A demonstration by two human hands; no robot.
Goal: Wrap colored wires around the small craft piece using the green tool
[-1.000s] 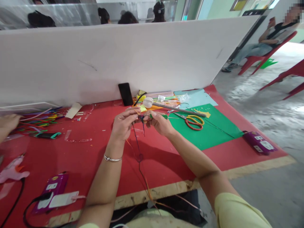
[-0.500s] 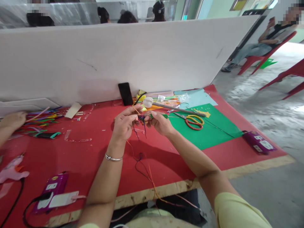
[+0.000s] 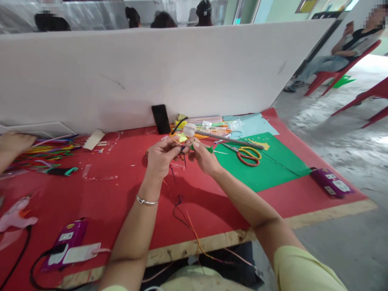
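Moved: both hands up a touch — closer together
Left hand [image 3: 160,155]: pinching dark thread [image 3: 176,202]
Right hand [image 3: 204,155]: gripping green stick [image 3: 209,149]
Nearby: scissors [image 3: 247,154]

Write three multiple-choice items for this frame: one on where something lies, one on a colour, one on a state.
1. Where do the scissors lie?
A. On the green sheet
B. On the floor
C. On the purple case at the left

2. What colour is the cloth on the table?
A. Blue
B. Red
C. White

3. What are the left hand and the right hand doing?
A. Resting flat on the table
B. Both pinching a small piece with threads held above the table
C. Holding the scissors

Answers:
1. A, as the red and yellow handles sit on the green sheet to the right of the hands.
2. B, as red covers the table up to its wooden edge.
3. B, as the fingertips of both hands meet on the piece, with threads hanging down.
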